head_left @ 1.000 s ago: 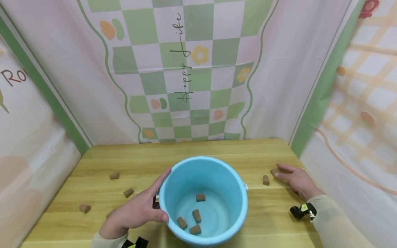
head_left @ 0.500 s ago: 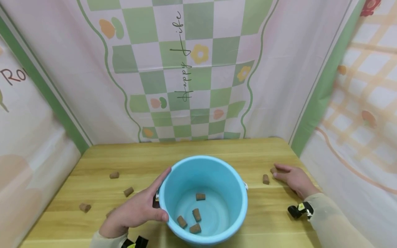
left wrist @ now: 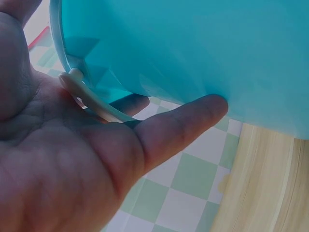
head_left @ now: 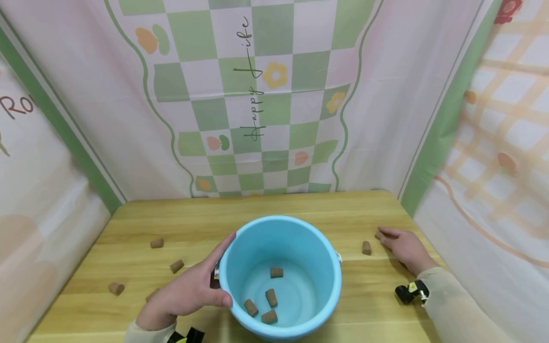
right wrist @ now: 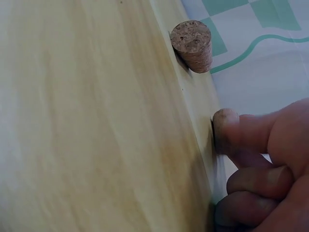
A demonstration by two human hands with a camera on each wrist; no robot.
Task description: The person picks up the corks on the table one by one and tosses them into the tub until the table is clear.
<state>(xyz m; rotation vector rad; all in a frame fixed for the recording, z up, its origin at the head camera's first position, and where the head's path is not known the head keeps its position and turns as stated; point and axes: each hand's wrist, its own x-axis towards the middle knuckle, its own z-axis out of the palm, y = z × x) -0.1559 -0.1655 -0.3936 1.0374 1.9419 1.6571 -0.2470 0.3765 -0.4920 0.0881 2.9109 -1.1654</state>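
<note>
A light blue bucket (head_left: 280, 220) stands at the front middle of the table, with several cork stoppers (head_left: 276, 272) lying on its bottom. My left hand (head_left: 193, 288) rests against the bucket's left side, thumb and forefinger spread along the rim. In the left wrist view, straight fingers (left wrist: 178, 128) touch the outer wall below the handle (left wrist: 91, 99). On the right of the table, my right hand (head_left: 407, 248) pinches a cork stopper (right wrist: 221, 116) between thumb and fingers, low over the wood. Another cork stopper (head_left: 366, 248) lies just left of that hand.
Several more corks, such as one cork (head_left: 157, 243) at the back left, lie on the wooden table (head_left: 206, 212); one is partly hidden by my left wrist. Patterned cloth (head_left: 274, 114) hangs behind the table and along both sides.
My right hand has edged slightly left as its fingers close around the cork. The left hand and the bucket stay in place.
</note>
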